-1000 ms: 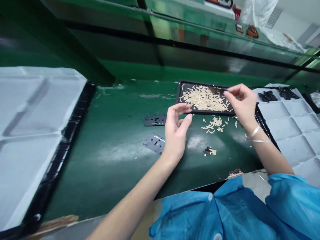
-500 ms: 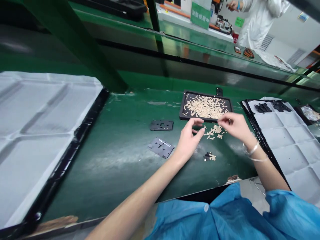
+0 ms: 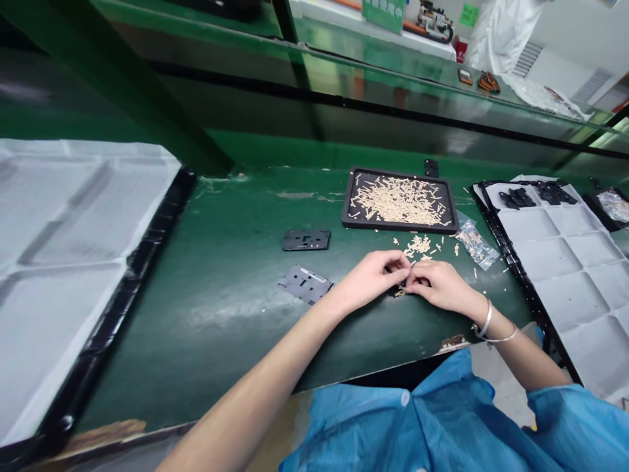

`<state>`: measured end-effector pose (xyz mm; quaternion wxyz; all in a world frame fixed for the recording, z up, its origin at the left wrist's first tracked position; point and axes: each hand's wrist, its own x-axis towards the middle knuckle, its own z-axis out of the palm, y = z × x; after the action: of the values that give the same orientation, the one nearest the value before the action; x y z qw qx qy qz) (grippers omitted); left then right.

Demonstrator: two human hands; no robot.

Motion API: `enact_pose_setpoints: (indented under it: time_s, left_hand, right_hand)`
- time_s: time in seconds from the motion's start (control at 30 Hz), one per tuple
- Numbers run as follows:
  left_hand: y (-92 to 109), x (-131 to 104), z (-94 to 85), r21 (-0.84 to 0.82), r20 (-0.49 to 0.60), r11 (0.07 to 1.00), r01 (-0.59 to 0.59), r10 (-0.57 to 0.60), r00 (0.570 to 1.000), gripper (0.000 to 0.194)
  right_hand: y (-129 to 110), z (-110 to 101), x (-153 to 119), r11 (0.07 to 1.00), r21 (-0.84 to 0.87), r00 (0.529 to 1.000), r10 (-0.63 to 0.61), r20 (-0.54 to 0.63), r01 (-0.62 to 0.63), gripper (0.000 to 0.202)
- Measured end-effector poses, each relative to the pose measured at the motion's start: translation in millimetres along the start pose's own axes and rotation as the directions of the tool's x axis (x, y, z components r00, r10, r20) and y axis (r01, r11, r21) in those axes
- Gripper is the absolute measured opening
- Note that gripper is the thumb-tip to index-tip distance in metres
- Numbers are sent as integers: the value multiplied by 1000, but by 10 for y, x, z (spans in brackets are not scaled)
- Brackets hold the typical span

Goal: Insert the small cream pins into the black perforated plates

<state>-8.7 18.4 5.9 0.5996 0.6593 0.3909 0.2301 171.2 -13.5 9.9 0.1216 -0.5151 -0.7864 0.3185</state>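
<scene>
My left hand (image 3: pixel 374 276) and my right hand (image 3: pixel 441 285) meet fingertip to fingertip low over the green bench. Both are closed in a pinch, and what lies between the fingers is mostly hidden. Just under the fingertips shows a little cluster of small black and tan parts (image 3: pixel 396 292). A loose heap of small tan strips (image 3: pixel 418 245) lies just beyond my hands. Behind it stands a shallow black tray (image 3: pixel 346 208) holding many more tan strips (image 3: pixel 400 198). Left of my left hand are a black plate with cutouts (image 3: pixel 306 240) and a greyer plate (image 3: pixel 304 283), partly behind my forearm.
A clear plastic bag (image 3: pixel 477 245) lies right of the tray. White-lined compartment trays flank the bench, left (image 3: pixel 73 223) and right (image 3: pixel 565 252); the right one holds black parts (image 3: pixel 517 197). A green post (image 3: pixel 162 111) rises at the left. Across the shelf appears a person's white garment (image 3: pixel 501 36).
Both hands have come nearer to me and together over the small black and tan parts, away from the loose strips. The plastic bag is now uncovered. The view has shifted slightly.
</scene>
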Motion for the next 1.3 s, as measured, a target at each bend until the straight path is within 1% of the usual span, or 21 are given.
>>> enact_pose_setpoints:
  time_s: [0.07,0.1,0.17,0.23,0.3,0.4,0.5,0.57,0.63,0.67,0.7,0.77,0.8,0.83,0.87,0.97,1.0,1.07,1.17,1.23,1.3]
  left_hand:
    - [13,-24,-55,5,63,1000,17,-18,998,13]
    - [10,-32,-83,3,69,999,34,-34,997,15]
    - [-13,-31,-127,-13,48,996,84,-84,995,18]
    - [-50,-10,-148,-37,7,990,134,-134,991,15]
    - [-87,21,-145,-49,-26,986,161,-162,986,8]
    - [-105,43,-128,-53,-23,981,184,-186,982,5]
    - [-67,4,-145,-46,32,977,207,-206,978,7]
    - [-25,-42,-175,-32,100,973,227,-223,970,6]
    - [11,-82,-199,27,161,970,240,-242,957,14]
    - [23,-94,-202,81,152,969,234,-244,958,17]
    - [30,-101,-196,144,108,965,221,-237,965,20]
    - [35,-100,-160,241,-51,950,199,-192,980,30]
    - [33,-93,-132,242,-127,952,188,-162,979,31]
    - [30,-85,-99,203,-176,963,175,-140,974,28]
    - [27,-77,-65,127,-197,979,161,-134,971,24]
    - [20,-65,18,-167,-163,976,142,-169,972,20]
    - [19,-67,34,-242,-149,959,146,-185,971,21]
    - [20,-78,47,-331,-138,933,143,-198,970,25]
    - [34,-94,38,-358,-112,926,116,-166,980,26]
    - [46,-93,30,-336,-74,934,123,-156,985,24]
    - [52,-83,30,-313,-64,941,126,-153,986,23]
  right_hand:
    - [5,-31,130,999,37,999,-33,12,32,15]
    - [11,-43,193,997,61,999,-45,14,44,15]
    - [32,-56,303,991,121,999,-53,4,52,15]
    - [70,-50,370,980,196,999,-38,-22,42,13]
    - [118,-25,391,960,279,999,-9,-53,23,11]
    - [180,25,368,917,399,995,38,-88,1,10]
    - [202,57,339,871,491,991,76,-112,-12,14]
    - [197,61,327,846,532,986,104,-127,-21,17]
    - [186,54,315,827,562,982,131,-138,-32,19]
    - [179,49,307,819,573,980,144,-139,-39,20]
    - [171,44,299,811,584,978,153,-143,-42,20]
    - [152,39,282,801,598,973,159,-170,-26,19]
    - [141,39,274,803,597,967,153,-201,-3,17]
    - [128,42,267,809,587,959,141,-245,31,15]
    - [115,48,261,820,568,947,124,-295,69,14]
    - [71,67,242,858,487,902,67,-426,166,12]
    - [57,72,235,866,463,889,51,-455,187,12]
    - [32,77,223,876,435,874,32,-485,209,11]
    - [10,69,215,853,492,892,73,-447,176,6]
    - [7,53,219,804,579,914,128,-385,131,8]
    - [12,34,229,747,658,930,165,-329,100,12]
